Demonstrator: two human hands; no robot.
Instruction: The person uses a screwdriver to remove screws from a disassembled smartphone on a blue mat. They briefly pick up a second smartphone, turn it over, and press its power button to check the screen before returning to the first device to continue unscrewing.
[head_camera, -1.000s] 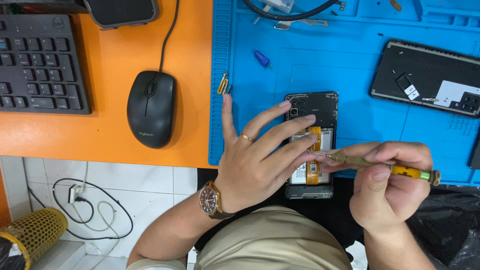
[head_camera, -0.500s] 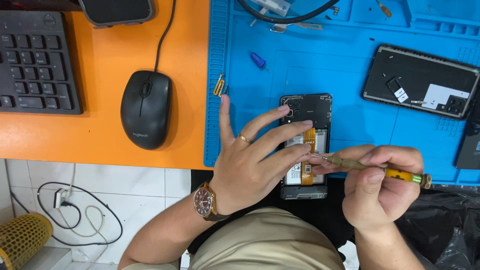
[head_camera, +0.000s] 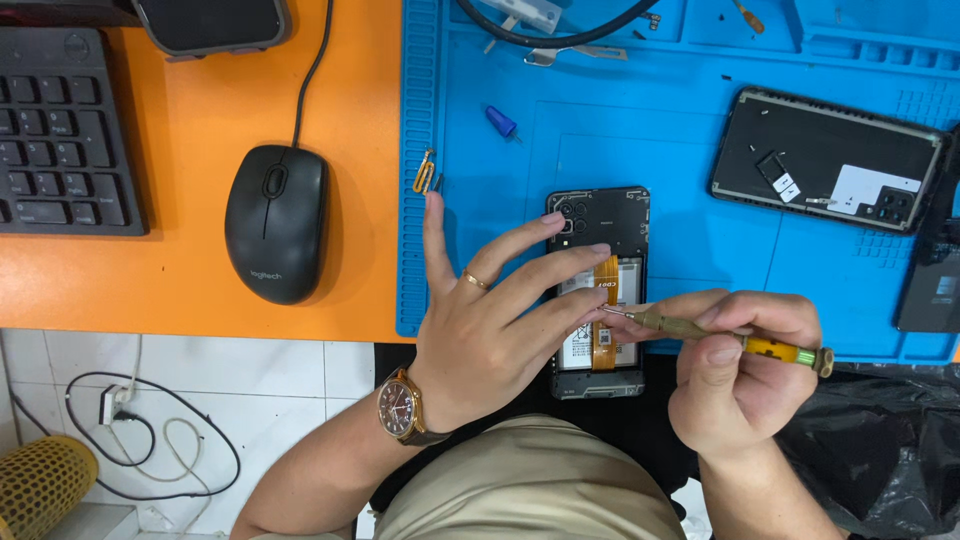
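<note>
Head view: screwdriver (head_camera: 735, 338) lies crosswise, tip leftward.

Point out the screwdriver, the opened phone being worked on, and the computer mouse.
screwdriver (head_camera: 770, 347), head view, on its yellow handle.
opened phone (head_camera: 610, 212), head view, on its dark upper end.
computer mouse (head_camera: 277, 225), head view, on its black back.

Mouse (head_camera: 277, 222) left of mat (head_camera: 690, 140); phone (head_camera: 598, 290) on it.

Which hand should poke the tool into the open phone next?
Probably the right hand. It grips the screwdriver, whose tip lies near the orange ribbon on the open phone. The left hand holds no tool; its fingers lie across the phone, seemingly steadying it.
</note>
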